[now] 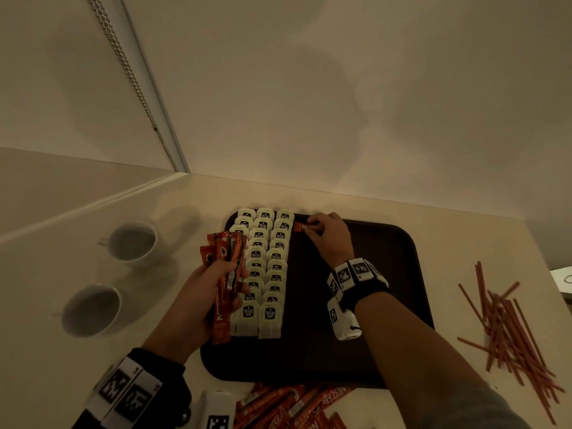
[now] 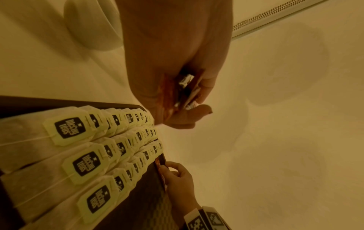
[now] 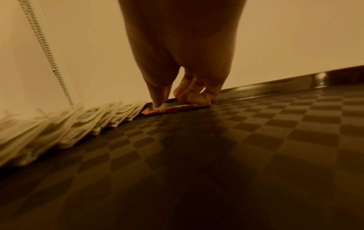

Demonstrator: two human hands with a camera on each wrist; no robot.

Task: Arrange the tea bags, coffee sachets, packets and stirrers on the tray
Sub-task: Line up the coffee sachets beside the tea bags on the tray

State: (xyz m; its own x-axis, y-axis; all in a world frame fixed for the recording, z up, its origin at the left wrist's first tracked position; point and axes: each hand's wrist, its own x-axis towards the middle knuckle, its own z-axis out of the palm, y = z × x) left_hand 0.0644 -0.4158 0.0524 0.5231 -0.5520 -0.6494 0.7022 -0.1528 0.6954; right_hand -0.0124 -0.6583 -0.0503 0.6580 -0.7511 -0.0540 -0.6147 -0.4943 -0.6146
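A dark tray (image 1: 387, 274) lies on the counter with three rows of overlapping tea bags (image 1: 266, 267) along its left side. My left hand (image 1: 198, 298) grips a bunch of orange coffee sachets (image 1: 224, 264) upright over the tray's left edge; the same bunch (image 2: 185, 90) shows in the left wrist view. My right hand (image 1: 328, 233) pinches one orange sachet (image 1: 301, 226) flat against the tray's far edge, just right of the tea bags. The right wrist view shows that sachet (image 3: 177, 109) lying on the tray floor (image 3: 216, 155) under thumb and fingertips (image 3: 195, 96).
Two white cups (image 1: 133, 243) (image 1: 91, 309) stand left of the tray. A loose heap of red stirrers (image 1: 510, 329) lies to the right. More orange sachets (image 1: 288, 407) are piled at the near edge. A wall rises right behind the tray.
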